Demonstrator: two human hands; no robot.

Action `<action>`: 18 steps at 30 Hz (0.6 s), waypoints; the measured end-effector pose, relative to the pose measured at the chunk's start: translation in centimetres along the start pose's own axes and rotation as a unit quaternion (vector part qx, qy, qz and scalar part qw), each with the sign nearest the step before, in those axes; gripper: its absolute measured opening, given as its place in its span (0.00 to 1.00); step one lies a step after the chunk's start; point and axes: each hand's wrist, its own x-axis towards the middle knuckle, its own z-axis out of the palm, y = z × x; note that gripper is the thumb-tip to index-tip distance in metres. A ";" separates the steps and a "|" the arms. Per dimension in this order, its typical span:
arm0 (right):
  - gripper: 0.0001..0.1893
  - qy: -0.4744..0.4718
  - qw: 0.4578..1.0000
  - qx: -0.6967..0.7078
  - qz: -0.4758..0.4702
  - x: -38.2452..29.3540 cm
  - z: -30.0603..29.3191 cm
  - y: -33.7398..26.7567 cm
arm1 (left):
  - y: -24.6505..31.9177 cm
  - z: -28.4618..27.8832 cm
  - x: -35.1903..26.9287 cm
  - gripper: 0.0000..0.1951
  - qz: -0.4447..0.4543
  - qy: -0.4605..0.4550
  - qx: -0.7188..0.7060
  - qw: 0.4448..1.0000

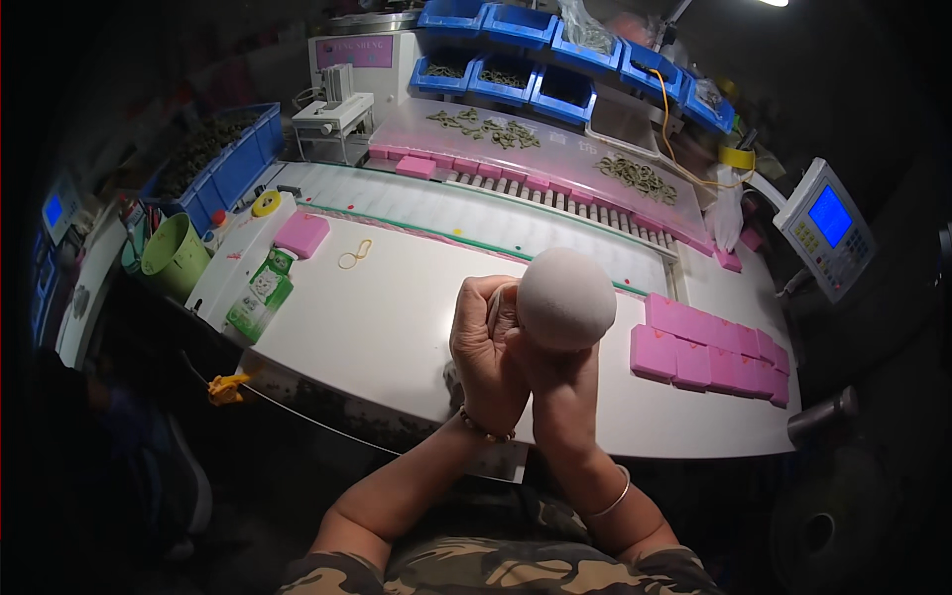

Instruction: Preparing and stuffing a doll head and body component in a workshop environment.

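A smooth white ball (567, 300) is held up close over the white worktable (372, 320), at the centre of the view. My left hand (487, 349), with a beaded bracelet at the wrist, grips at the ball's left side, its fingers curled around something pale that is partly hidden. Below the ball, my right hand (561, 379) is pressed against the left one; a bangle circles that forearm. The ball covers the right fingers, so what they hold is not visible. Pink blocks (710, 357) lie in two rows to the right of the hands.
A green packet (260, 297), a pink block (302, 234) and a yellow tape roll (266, 203) lie at left, near a rubber band (355, 254). Behind runs a conveyor belt (446, 216) with rollers. Blue bins (502, 78) hang above. A control panel (825, 223) stands at right.
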 end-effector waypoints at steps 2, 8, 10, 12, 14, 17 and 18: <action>0.28 -0.028 0.995 0.070 0.065 0.6 -0.9 0.2 | 0.2 0.0 -0.1 0.06 -0.045 -0.014 -0.106 0.993; 0.18 0.008 0.988 0.090 0.123 2.3 -3.2 -0.6 | 1.8 -1.8 2.1 0.08 -0.282 -0.197 -0.096 0.934; 0.18 0.014 0.991 0.074 0.113 2.8 -4.1 0.0 | 2.2 -2.8 3.1 0.13 -0.295 -0.218 -0.087 0.926; 0.18 0.018 0.993 0.059 0.104 3.4 -4.9 0.3 | 3.2 -3.5 4.1 0.15 -0.317 -0.323 -0.018 0.891; 0.19 0.069 0.996 0.002 0.050 3.9 -5.5 0.3 | 2.8 -3.7 4.7 0.13 -0.263 -0.341 0.042 0.902; 0.21 0.068 0.998 -0.014 0.012 3.8 -5.7 -0.6 | 2.9 -4.5 5.8 0.06 -0.320 -0.315 0.104 0.887; 0.21 0.055 0.998 -0.016 -0.005 3.8 -5.7 -0.8 | 2.7 -4.9 6.1 0.05 -0.330 -0.313 0.085 0.887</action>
